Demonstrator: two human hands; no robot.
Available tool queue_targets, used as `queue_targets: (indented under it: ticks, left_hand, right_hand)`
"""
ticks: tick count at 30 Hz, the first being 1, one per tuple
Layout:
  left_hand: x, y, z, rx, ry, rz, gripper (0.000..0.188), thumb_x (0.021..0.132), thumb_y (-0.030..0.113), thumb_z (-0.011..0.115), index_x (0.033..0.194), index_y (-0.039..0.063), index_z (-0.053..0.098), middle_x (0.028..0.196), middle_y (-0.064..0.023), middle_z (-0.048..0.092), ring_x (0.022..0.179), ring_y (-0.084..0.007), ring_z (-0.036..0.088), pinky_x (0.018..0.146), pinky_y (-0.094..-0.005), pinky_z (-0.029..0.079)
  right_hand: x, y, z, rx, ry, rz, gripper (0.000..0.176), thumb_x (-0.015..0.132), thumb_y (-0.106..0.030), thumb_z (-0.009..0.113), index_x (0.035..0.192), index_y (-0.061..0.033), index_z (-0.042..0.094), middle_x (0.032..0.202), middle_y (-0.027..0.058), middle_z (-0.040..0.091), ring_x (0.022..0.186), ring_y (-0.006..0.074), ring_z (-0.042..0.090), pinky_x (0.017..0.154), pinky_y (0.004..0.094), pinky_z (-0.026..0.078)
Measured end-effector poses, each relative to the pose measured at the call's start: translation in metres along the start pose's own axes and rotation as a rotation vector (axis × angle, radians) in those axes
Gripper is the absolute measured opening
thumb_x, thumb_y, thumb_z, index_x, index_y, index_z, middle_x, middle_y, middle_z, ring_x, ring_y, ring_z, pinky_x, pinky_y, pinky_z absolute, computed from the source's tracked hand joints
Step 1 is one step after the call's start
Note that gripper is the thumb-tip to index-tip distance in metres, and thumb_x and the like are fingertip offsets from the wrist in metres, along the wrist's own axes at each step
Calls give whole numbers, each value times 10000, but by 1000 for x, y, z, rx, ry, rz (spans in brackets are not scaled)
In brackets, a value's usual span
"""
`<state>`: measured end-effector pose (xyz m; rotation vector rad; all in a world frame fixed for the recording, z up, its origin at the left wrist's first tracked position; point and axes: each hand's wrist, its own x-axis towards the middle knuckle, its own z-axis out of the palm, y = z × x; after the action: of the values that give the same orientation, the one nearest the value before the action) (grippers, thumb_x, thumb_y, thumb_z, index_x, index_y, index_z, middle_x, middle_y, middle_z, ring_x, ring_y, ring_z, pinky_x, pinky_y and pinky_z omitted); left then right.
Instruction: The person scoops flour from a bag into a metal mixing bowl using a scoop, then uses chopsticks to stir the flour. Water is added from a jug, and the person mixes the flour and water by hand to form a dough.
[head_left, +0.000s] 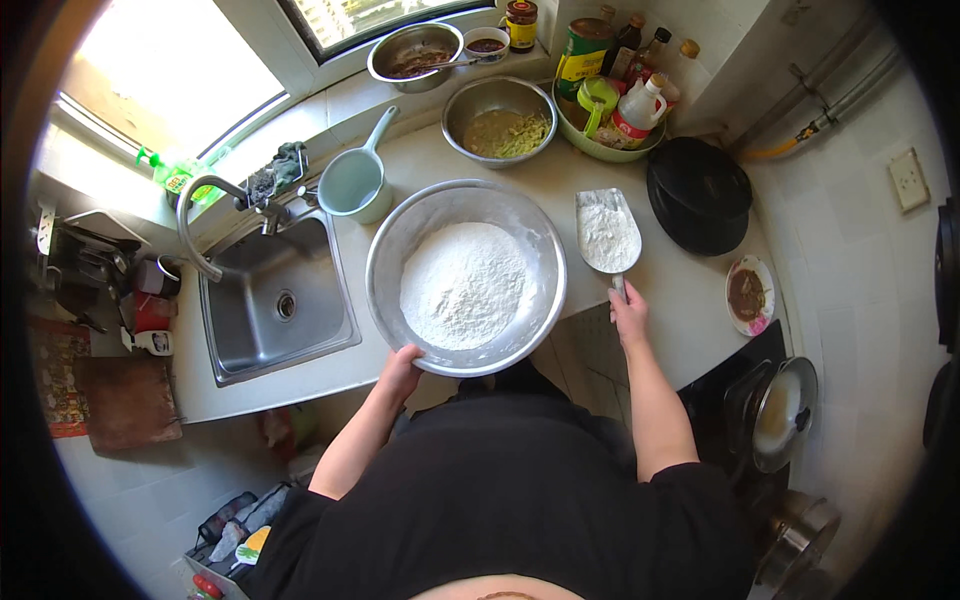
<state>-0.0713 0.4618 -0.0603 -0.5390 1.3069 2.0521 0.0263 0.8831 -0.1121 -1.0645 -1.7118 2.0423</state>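
A wide metal basin (391, 225) sits at the counter's front edge, its rim overhanging slightly. Inside lies a broad mound of white flour-like powder (465, 289). My left hand (401, 373) grips the basin's near-left rim, thumb on top and fingers hidden below. To the basin's right, my right hand (630, 311) is closed around the handle of a metal scoop (619, 279). The scoop is heaped with the same white powder and appears level over the counter; whether it touches the surface I cannot tell.
Left are a steel sink (259, 315) with a curved faucet (196, 217) and a pale green dipper (358, 184). Behind the basin stands a bowl of greenish food (499, 124); a condiment basket (609, 146) is back right. Further right are a black lid (701, 191) and floral plate (750, 295).
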Motion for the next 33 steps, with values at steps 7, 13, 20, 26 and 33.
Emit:
queue_targets:
  ticks: [7, 13, 20, 26, 33]
  left_hand:
    - [-1, -1, 15, 36, 66, -16, 453, 696, 43, 526, 1129, -89, 507, 1043, -140, 597, 965, -250, 576, 903, -356, 444]
    - [6, -15, 19, -10, 75, 8, 499, 700, 46, 546, 1171, -100, 475, 1058, -147, 595, 965, -249, 578, 888, -350, 453]
    - [15, -24, 17, 2, 161, -101, 437, 843, 210, 647, 1163, -68, 541, 1071, -137, 637, 972, -240, 619, 886, -377, 482]
    - [-6, -17, 14, 145, 226, 7, 735, 835, 417, 671, 1342, -16, 363, 1197, -148, 564, 1043, -220, 580, 843, -361, 497]
    - [-84, 10, -57, 565, 369, 130, 627, 875, 235, 613, 1387, 0, 336, 1074, -153, 615, 875, -183, 626, 761, -286, 503]
  right_hand:
    - [57, -5, -15, -111, -80, -1, 391, 840, -81, 642, 1224, -46, 577, 688, -40, 535, 500, 34, 455, 421, 190, 394]
    - [71, -4, -31, -150, -110, 51, 384, 839, -96, 655, 1211, -31, 584, 688, -40, 536, 523, 37, 455, 431, 191, 386]
    - [88, -9, -45, -635, -151, -69, 337, 854, -247, 658, 1098, -18, 624, 665, -9, 556, 590, 95, 523, 552, 272, 435]
    - [57, -74, -50, -988, 40, -490, 289, 893, -203, 554, 1124, -43, 624, 929, 107, 631, 830, 216, 619, 742, 343, 487]
    - [3, -159, 9, -735, -54, -774, 126, 896, -13, 455, 949, 9, 567, 859, 75, 571, 801, 189, 539, 758, 283, 445]
